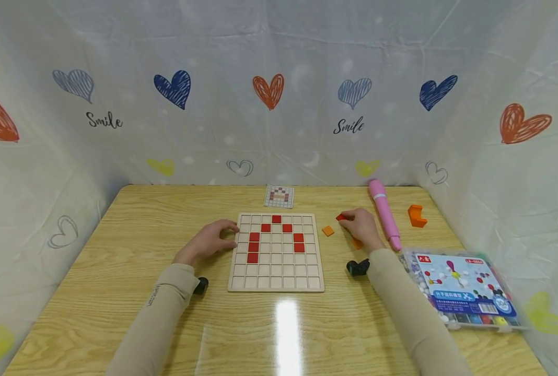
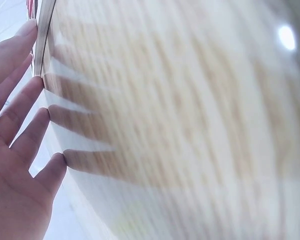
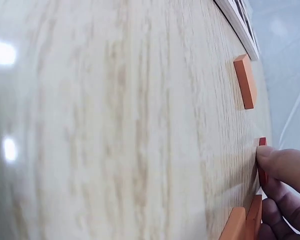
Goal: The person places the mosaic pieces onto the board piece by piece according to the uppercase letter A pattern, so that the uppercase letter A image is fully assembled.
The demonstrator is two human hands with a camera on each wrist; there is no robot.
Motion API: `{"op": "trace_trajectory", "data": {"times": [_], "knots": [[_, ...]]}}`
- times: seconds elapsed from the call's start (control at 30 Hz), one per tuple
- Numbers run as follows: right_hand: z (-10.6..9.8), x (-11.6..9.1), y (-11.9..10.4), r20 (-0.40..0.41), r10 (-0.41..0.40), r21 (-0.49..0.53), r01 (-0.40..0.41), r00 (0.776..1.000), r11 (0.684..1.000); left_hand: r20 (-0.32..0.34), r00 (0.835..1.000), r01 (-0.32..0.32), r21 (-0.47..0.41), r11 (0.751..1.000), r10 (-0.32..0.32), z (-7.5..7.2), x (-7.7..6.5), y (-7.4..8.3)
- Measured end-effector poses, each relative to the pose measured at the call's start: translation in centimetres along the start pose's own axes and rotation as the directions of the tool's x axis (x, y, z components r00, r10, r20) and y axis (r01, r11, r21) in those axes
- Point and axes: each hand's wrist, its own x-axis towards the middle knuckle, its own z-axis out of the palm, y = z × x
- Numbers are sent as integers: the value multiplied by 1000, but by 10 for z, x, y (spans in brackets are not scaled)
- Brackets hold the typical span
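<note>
A wooden grid board (image 1: 276, 284) lies mid-table, with several red square tiles (image 1: 253, 258) set in its cells in an arch-like pattern. My left hand (image 1: 208, 241) touches the board's left edge; its fingers look fairly straight in the left wrist view. To the right of the board, my right hand (image 1: 361, 228) pinches a red tile (image 3: 262, 172) between thumb and fingers. An orange tile (image 1: 328, 231) lies between the board and that hand. More orange tiles (image 3: 234, 225) sit close by it, partly hidden under the hand in the head view.
Behind the board lies a small pattern card (image 1: 279, 196). Over on the right are a pink pen-shaped object (image 1: 384, 214), an orange angular piece (image 1: 417, 215) and a clear plastic box (image 1: 467, 290) of coloured balls. A printed curtain (image 1: 269, 141) hangs around the table.
</note>
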Motion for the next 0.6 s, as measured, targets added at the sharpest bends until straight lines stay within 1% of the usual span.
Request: {"op": "trace_trajectory", "data": {"times": [0.2,0.6], "knots": [[-2,-2,-1,12,-7,-6,7,1000,1000,1,1000,14,-7,1000,-14,1,1,-1],[-2,-5,0,-12,-50,-9,50,999,999,2,1000,14,2,1000,-14,0,0,1]]}}
